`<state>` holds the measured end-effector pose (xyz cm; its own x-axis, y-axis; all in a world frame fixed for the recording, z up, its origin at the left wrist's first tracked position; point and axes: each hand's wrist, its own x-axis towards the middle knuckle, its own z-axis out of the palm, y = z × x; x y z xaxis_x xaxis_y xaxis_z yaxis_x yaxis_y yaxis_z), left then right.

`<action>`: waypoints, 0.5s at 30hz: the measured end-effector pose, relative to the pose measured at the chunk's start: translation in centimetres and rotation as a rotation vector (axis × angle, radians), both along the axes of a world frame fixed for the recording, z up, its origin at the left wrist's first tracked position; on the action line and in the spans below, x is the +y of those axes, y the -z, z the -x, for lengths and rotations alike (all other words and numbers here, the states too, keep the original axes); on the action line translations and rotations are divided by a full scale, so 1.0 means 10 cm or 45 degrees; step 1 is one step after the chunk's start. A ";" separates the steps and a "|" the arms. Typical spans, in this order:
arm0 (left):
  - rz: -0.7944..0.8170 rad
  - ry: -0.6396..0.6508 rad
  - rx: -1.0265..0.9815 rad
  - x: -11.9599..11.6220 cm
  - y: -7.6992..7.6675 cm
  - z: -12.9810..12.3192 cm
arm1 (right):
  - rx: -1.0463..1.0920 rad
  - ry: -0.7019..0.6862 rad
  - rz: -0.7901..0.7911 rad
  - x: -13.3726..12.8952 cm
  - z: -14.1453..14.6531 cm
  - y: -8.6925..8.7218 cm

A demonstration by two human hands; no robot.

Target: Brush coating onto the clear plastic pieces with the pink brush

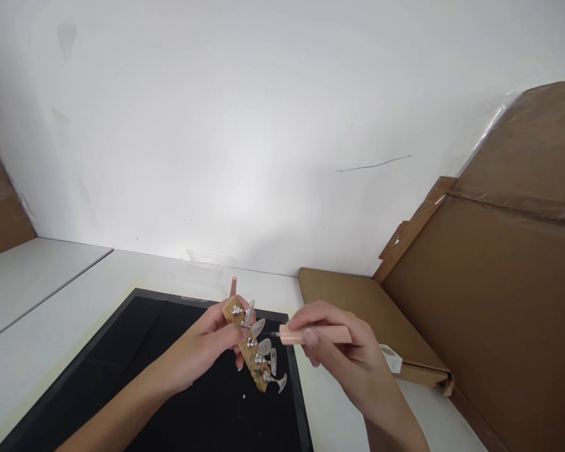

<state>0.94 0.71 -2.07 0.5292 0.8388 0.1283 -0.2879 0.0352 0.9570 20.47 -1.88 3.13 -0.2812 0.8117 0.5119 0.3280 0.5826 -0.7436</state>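
My left hand [195,351] is closed around a tan, cork-like nail-tip stand [249,356], held tilted above the black mat. Along it stand several short metal posts, each bearing a clear nail tip [257,328]. Between the fingers and thumb of my right hand [346,351] is a nail polish brush with a pink handle [294,338]. Its thin dark end points left, close to the nail tips; whether it touches one I cannot tell. Behind my left hand a slim pink object [233,286] sticks up, its lower part hidden.
The black mat [136,364] lies on a white table, with small white specks on it. A clear plastic tray [202,258] is by the white wall. On the right are a flat cardboard box [353,295], a small white box [392,359] and a tall cardboard panel [494,295].
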 end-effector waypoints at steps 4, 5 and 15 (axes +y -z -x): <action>0.020 -0.016 0.014 -0.01 -0.01 -0.01 | -0.090 0.241 -0.024 0.01 0.04 0.00; 0.019 -0.016 0.013 0.00 -0.01 -0.01 | -0.072 0.257 -0.025 0.01 0.03 0.00; 0.011 -0.011 0.011 0.00 0.00 -0.02 | -0.087 0.179 -0.051 0.00 0.01 0.01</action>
<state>1.09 0.71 -2.07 0.5229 0.8444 0.1167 -0.2802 0.0410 0.9591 20.33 -1.91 3.03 -0.2014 0.8247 0.5285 0.4573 0.5563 -0.6938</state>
